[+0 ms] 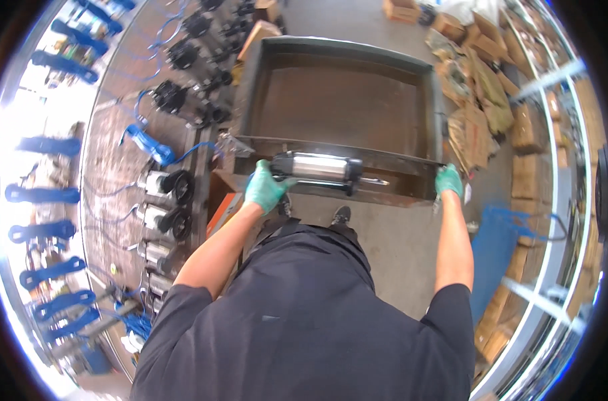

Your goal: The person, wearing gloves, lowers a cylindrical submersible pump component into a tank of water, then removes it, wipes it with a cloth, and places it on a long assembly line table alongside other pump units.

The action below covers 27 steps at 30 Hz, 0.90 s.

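Note:
My left hand (266, 188), in a green glove, is closed around the black end of a cylindrical pump motor (320, 167). The motor lies level over the near part of a dark metal tank (344, 45). It has a bright silver barrel, black end caps and a thin shaft pointing right. My right hand (449, 180), gloved the same way, is at the tank's right near corner with its fingers curled in. Something small shows below that hand, too small to name. A partition (377, 155) crosses the tank just beyond the motor.
On the left, a workbench (110, 137) carries several more motors (177, 100), coiled blue cables and a blue cable bundle (150, 146). Several blue bundles (43, 194) lie farther left. Cartons (528, 127) and a metal rack (554, 174) line the right, near a blue panel (492, 257).

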### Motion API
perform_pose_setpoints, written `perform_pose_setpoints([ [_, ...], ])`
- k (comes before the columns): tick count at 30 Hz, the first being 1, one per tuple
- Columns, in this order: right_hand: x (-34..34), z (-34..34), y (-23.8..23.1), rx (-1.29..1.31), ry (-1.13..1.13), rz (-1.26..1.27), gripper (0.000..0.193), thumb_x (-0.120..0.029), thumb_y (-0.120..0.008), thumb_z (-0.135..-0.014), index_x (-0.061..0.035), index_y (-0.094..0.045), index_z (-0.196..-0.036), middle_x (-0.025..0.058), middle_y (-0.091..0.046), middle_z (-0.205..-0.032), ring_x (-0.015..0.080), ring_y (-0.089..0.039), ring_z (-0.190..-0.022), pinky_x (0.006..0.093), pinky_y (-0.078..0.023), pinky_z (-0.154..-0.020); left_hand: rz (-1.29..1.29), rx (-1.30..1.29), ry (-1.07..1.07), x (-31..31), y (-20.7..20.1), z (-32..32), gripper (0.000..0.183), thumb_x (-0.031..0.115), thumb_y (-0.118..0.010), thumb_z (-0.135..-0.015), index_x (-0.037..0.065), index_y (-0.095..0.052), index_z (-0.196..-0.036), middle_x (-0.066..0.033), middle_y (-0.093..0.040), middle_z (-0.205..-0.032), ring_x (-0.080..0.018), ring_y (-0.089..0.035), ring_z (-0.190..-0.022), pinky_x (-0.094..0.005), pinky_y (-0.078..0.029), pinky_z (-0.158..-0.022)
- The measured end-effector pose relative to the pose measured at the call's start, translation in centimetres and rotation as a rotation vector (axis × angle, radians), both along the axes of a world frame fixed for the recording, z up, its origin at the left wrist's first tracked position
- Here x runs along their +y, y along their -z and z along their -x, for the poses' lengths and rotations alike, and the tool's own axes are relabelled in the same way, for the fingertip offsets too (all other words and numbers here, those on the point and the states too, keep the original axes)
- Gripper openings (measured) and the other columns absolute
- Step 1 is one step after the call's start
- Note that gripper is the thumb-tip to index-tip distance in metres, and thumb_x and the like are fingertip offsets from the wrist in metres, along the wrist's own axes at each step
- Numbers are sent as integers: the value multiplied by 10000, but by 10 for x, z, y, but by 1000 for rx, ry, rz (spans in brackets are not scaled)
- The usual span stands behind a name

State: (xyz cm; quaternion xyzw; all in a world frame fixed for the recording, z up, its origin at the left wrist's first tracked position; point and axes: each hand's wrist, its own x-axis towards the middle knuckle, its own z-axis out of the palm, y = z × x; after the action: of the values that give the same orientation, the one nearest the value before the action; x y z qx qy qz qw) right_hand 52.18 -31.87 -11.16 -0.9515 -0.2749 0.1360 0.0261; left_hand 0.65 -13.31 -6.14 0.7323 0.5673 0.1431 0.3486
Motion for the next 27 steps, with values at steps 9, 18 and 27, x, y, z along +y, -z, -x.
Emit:
perform_pose_setpoints([
  [9, 29, 78, -72, 1, -125, -438, 371, -258, -629, -964, -2, -597, -1232, 261, -646, -1163, 404, -634, -1077, 477, -499, -938, -123, -160, -150, 47, 2, 49, 488, 419, -770, -880, 8, -612, -1091, -192, -710, -977, -369, -684, -888, -439, -536, -825],
  [18, 124, 271, -107, 97, -467, -636, 262, -258, -642, -948, -50, -667, -1106, 187, -667, -1093, 376, -640, -1020, 466, -512, -903, 294, -153, -267, 171, 58, 98, 461, 352, -721, -950, 46, -566, -1259, -83, -672, -977, -162, -627, -740, -312, -542, -634],
  [27, 128, 280, -100, -69, -517, -611, 135, -163, -628, -911, -66, -696, -974, 161, -674, -994, 376, -635, -940, 470, -522, -837, -51, -240, -185, 117, 44, 105, 221, 196, -731, -937, 28, -612, -1018, -72, -682, -785, -117, -592, -648, -316, -490, -583],
])
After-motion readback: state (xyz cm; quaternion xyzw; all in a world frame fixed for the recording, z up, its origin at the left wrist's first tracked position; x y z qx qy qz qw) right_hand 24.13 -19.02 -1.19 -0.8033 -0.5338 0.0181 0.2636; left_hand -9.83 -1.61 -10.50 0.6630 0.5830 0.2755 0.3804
